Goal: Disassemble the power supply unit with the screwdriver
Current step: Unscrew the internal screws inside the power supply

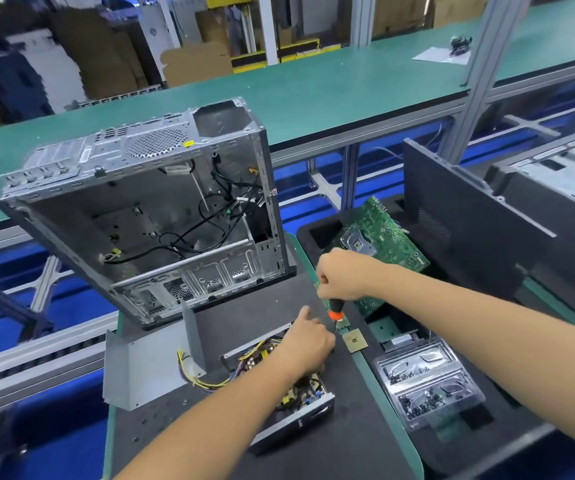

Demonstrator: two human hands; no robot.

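With its cover off, the power supply unit (279,386) lies near the desk's (331,448) front edge; the left hand (305,341) steadies it while the right hand (341,277) grips the screwdriver (335,315) upright, apparently loosening a far-corner screw, so downward pressure comes next.

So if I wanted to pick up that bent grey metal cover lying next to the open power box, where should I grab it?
Grab the cover by its upright flap, I'd guess. That flap stands up from the flat sheet, so fingers can pinch it from above. The flat part lies on the mat, leaving little to get under. Come from the left, away from the left hand and the yellow wires.
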